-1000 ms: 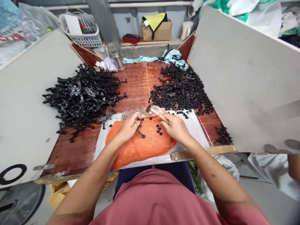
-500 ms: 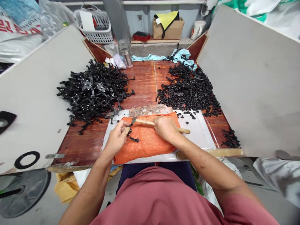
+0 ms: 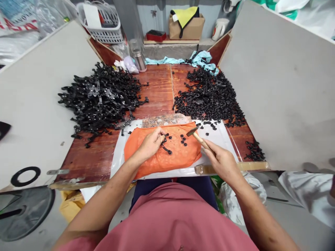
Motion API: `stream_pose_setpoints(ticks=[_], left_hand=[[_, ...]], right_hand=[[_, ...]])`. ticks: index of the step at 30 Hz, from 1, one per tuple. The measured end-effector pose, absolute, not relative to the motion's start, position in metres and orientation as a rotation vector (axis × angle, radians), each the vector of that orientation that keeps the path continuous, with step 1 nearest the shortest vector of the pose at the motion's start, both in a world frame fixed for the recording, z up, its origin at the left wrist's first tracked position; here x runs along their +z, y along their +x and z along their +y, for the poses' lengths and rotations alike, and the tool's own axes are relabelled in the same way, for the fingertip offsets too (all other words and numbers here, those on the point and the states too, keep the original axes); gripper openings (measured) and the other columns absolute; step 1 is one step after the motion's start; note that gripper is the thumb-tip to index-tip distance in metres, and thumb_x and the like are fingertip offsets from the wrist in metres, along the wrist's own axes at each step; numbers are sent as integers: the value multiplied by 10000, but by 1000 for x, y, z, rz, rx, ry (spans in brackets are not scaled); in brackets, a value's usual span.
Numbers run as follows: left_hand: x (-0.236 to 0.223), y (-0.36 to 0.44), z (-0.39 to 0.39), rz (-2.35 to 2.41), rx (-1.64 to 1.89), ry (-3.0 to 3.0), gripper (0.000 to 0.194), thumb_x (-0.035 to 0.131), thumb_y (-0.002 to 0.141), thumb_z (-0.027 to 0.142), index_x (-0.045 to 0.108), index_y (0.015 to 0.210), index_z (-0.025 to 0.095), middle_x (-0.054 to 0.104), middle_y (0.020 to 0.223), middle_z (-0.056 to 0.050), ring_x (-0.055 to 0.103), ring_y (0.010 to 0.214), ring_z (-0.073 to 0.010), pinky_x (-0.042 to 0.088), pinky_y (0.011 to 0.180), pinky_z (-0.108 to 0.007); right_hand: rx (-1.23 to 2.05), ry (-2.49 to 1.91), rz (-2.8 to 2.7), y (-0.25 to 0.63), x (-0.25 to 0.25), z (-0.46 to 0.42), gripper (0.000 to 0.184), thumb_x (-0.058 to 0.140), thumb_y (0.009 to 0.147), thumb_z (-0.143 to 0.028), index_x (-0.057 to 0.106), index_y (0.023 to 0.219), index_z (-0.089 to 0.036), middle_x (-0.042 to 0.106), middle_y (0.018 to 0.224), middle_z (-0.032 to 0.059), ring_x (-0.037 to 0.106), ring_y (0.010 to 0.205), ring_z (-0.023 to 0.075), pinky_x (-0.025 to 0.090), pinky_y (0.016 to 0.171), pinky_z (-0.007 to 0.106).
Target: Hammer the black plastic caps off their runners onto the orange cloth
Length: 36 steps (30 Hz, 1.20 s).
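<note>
My left hand is closed on a black plastic strip piece with round ends, held over the orange cloth. Several small black round caps lie on the cloth to the right of that hand. In my right hand is a hammer, gripped by its wooden handle. The hammer's dark metal head is over the cloth's upper right corner, apart from the strip piece. My left fingertips hide part of the piece.
A large heap of black strip pieces stands at the left, and a pile of small black parts at the right. Grey panels wall both sides. Behind stand a steel flask, a white basket and a mug.
My left hand has moved right over the cloth with the strip piece. My right hand has drawn back to the right with the hammer, uncovering the small caps on the cloth.
</note>
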<state>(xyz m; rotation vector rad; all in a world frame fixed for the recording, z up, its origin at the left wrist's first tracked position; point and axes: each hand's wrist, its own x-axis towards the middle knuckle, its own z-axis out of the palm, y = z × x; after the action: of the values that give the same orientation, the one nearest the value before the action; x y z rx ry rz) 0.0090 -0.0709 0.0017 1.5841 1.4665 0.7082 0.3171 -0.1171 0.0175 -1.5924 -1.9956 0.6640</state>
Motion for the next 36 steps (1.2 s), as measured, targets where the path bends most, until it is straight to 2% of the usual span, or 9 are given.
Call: stream_pose_setpoints(ticks=[7, 15, 21, 25, 29, 33, 36], left_hand=[[-5, 16, -68, 1464, 665, 1637, 133, 466, 943, 291, 561, 991, 212, 603, 788, 12, 555, 713, -152, 405, 674, -268], [-6, 16, -66, 1509, 577, 1716, 117, 460, 935, 258, 551, 993, 212, 664, 869, -23, 622, 800, -187, 449, 740, -302], [-3, 15, -63, 1475, 548, 1776, 130, 456, 922, 199, 547, 1015, 205, 678, 956, -45, 640, 867, -194, 477, 789, -322], [-2, 16, -62, 1459, 573, 1756, 146, 470, 914, 174, 531, 1044, 204, 666, 934, -30, 640, 854, -185, 486, 782, -317], [-5, 15, -62, 1391, 601, 1710, 170, 465, 912, 157, 518, 1066, 203, 661, 966, -32, 648, 867, -176, 499, 799, -313], [-8, 12, -60, 1394, 615, 1698, 162, 464, 914, 177, 518, 1063, 207, 646, 955, -34, 637, 871, -184, 502, 805, -321], [-9, 11, -59, 1390, 613, 1695, 148, 475, 903, 193, 520, 1043, 206, 645, 968, -41, 633, 871, -189, 500, 804, -325]], right_hand=[[769, -1703, -1822, 334, -19, -139, 495, 497, 1023, -410, 625, 1459, -214, 679, 1405, 75, 663, 1276, 305, 532, 1082, 452], [736, -1597, -1935, 323, -1, -135, 480, 470, 1052, -377, 597, 1490, -228, 663, 1434, 80, 655, 1290, 282, 520, 1106, 431], [654, -1478, -2228, 287, 32, -114, 513, 444, 1048, -256, 510, 1557, -265, 736, 1317, 86, 744, 1101, 280, 600, 933, 415], [561, -1425, -2244, 268, 38, -106, 522, 401, 1080, -269, 444, 1600, -284, 744, 1279, 84, 752, 1023, 242, 591, 916, 362], [484, -1578, -2414, 261, 31, -105, 537, 415, 1071, -261, 437, 1605, -308, 786, 1055, 72, 755, 811, 238, 606, 774, 350], [453, -1544, -2342, 260, 31, -106, 554, 342, 1095, -261, 346, 1648, -282, 765, 1191, 102, 746, 964, 231, 589, 858, 338], [422, -1693, -2482, 255, 33, -104, 568, 368, 1082, -247, 353, 1649, -264, 782, 1076, 112, 754, 858, 246, 578, 770, 331]])
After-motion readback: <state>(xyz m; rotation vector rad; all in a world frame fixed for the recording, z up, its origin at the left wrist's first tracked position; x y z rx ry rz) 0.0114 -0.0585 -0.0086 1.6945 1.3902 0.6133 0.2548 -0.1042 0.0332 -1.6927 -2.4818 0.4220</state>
